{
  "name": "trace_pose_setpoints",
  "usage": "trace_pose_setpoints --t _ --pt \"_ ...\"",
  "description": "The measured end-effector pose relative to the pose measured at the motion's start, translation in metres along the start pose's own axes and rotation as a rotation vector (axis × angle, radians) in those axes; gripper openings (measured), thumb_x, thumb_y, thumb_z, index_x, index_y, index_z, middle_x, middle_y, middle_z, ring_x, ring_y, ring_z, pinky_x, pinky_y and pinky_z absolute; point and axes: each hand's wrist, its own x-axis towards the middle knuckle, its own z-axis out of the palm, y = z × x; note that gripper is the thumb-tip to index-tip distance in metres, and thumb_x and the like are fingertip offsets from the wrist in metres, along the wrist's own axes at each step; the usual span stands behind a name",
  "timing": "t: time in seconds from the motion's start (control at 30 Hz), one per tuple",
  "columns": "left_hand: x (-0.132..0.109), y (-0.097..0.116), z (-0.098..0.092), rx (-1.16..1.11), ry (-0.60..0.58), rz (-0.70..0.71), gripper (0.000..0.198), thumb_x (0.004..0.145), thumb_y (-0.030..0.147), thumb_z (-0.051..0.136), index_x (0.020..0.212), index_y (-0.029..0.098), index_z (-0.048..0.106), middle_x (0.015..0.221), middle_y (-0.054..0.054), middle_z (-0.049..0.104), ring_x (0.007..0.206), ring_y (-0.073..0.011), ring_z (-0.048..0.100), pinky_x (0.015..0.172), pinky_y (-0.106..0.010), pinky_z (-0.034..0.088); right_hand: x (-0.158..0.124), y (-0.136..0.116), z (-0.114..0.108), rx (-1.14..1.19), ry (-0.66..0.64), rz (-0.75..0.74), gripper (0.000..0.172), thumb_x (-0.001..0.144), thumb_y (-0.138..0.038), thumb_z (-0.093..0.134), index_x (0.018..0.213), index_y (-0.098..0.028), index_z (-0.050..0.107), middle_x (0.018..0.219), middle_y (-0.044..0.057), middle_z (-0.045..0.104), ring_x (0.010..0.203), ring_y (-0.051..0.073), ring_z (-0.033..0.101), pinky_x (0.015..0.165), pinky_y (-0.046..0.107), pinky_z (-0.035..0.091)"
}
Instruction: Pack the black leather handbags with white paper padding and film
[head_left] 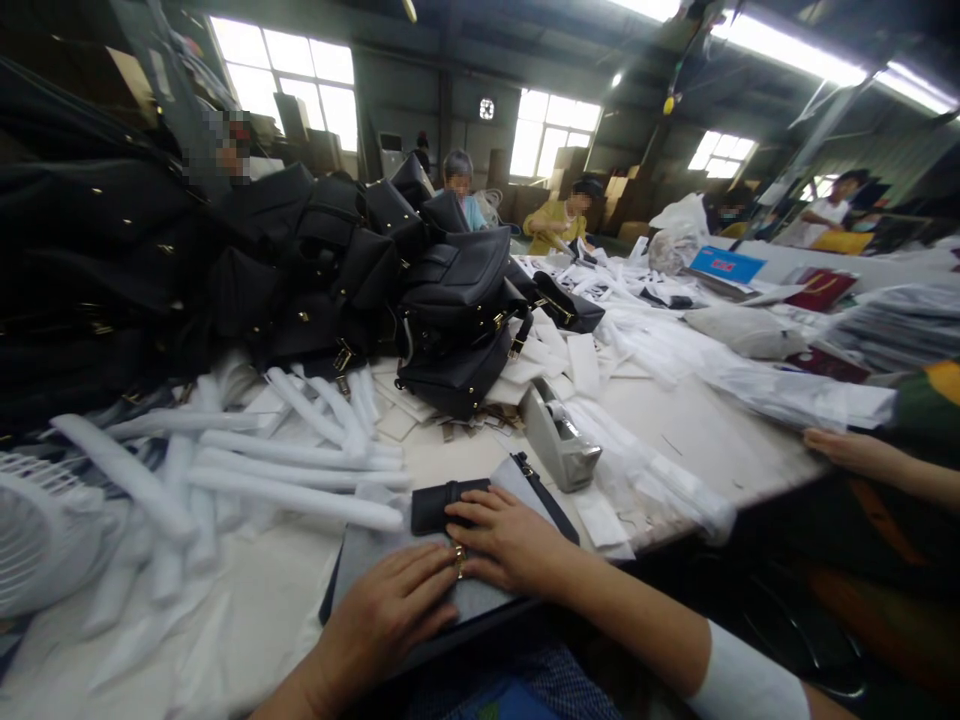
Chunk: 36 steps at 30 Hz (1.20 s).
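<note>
A flat bag with a grey panel [390,562] and black edges lies at the table's front edge. Across its upper part is a black leather piece [431,509], and a small gold buckle [459,562] shows between the two hands. My left hand [394,605] rests on the bag's near left part, its fingers stretched out and their tips beside the buckle. Laid flat over the leather piece is my right hand [514,540], fingers slightly apart. Whatever lies directly under both palms is hidden.
Black leather bags [454,300] are piled at the back left. White padded tubes [300,495] lie left of the grey panel, near a white fan [45,530]. A tape dispenser [559,440] stands to the right. Another person's hand [855,452] touches plastic-wrapped pieces [795,390] at right.
</note>
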Motion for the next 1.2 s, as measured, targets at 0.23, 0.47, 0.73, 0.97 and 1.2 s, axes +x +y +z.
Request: trace_pose_setpoints --t 0.23,0.47,0.73,0.97,1.2 --pt "0.004 -0.002 -0.005 -0.026 -0.097 0.012 0.045 0.094 0.03 0.058 0.138 0.025 0.05 0.123 -0.006 0.068 0.111 -0.0204 0.065 0.1 -0.04 0.053 -0.006 0.007 0.009 0.141 0.017 0.027 0.047 0.093 -0.047 0.058 0.136 -0.026 0.055 0.148 0.007 0.05 0.139 0.024 0.04 0.119 0.048 0.019" --pt "0.008 -0.002 -0.008 -0.077 -0.178 -0.04 0.043 0.092 0.03 0.059 0.135 0.028 0.052 0.122 -0.002 0.068 0.108 -0.021 0.066 0.098 -0.046 0.054 0.001 0.009 0.004 0.091 0.001 0.0 0.032 0.095 -0.038 0.057 0.124 -0.028 0.065 0.142 0.006 0.055 0.131 0.024 0.049 0.114 0.048 0.027" --pt "0.006 -0.001 -0.006 -0.105 -0.162 -0.053 0.037 0.094 0.028 0.056 0.131 0.025 0.053 0.125 -0.005 0.067 0.11 -0.0225 0.066 0.098 -0.049 0.053 0.015 0.014 0.005 -0.128 0.035 -0.271 0.017 0.096 -0.022 0.057 0.104 -0.019 0.071 0.098 0.004 0.072 0.088 0.018 0.058 0.077 0.03 0.044" --pt "0.004 0.001 -0.004 -0.155 -0.132 -0.103 0.035 0.092 0.027 0.059 0.127 0.027 0.057 0.12 -0.003 0.069 0.107 -0.0206 0.067 0.102 -0.045 0.05 0.034 0.015 -0.011 -0.252 -0.167 -0.488 0.012 0.096 -0.022 0.055 0.097 -0.017 0.066 0.093 0.005 0.065 0.084 0.019 0.05 0.073 0.029 0.042" --pt "0.004 0.004 -0.004 -0.169 -0.101 -0.124 0.034 0.091 0.027 0.06 0.125 0.029 0.059 0.119 0.0 0.069 0.107 -0.0186 0.066 0.105 -0.041 0.048 0.043 0.02 -0.01 -0.278 -0.232 -0.617 0.007 0.093 -0.02 0.058 0.096 -0.016 0.062 0.092 0.005 0.061 0.081 0.019 0.047 0.077 0.03 0.042"
